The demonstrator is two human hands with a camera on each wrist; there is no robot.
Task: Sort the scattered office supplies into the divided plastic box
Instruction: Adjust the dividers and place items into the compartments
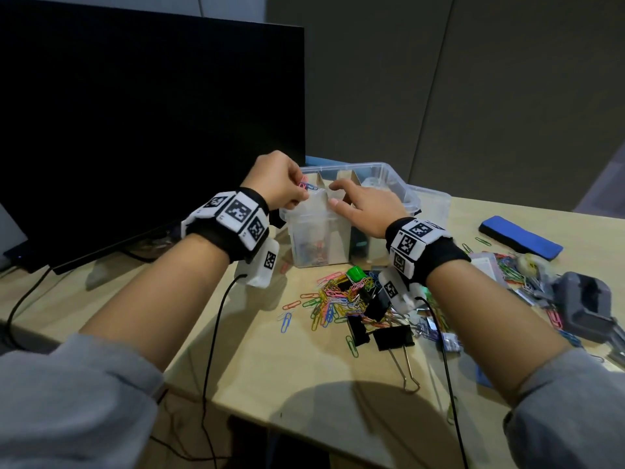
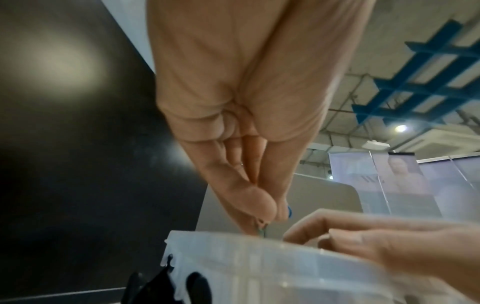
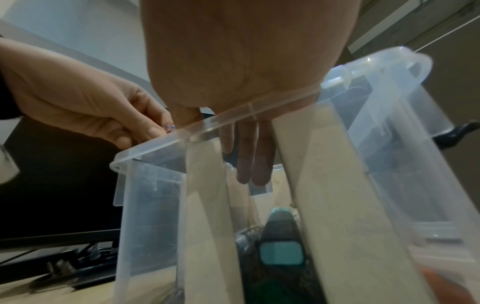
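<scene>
- Paper clips, a few thin coloured wire ones in pink and blue (image 1: 307, 186), are pinched between the thumb and fingertips of the left hand (image 1: 277, 181), directly above the left end of the clear plastic box with cardboard dividers (image 1: 395, 179).
- Left hand: fingers bunched tightly around the clips, knuckles up, hovering just over the box rim; the left wrist view shows a blue clip end poking out beside the thumb tip.
- Right hand (image 1: 365, 208) lies over the near rim of the box with fingers nearly straight and relaxed; in the right wrist view, two fingers (image 3: 253, 162) hang down inside the middle compartment, holding nothing.
- A loose heap of multicoloured paper clips (image 1: 338, 296) lies on the pale wooden desk (image 1: 257, 377), just in front of the box.
- Black binder clips (image 1: 394, 336) lie among and beside that heap, one with its wire handles pointing toward the desk edge.
- A dark monitor (image 1: 148, 130) stands left of the box.
- A blue flat eraser-like block (image 1: 521, 236) lies far right, well apart from the box.
</scene>
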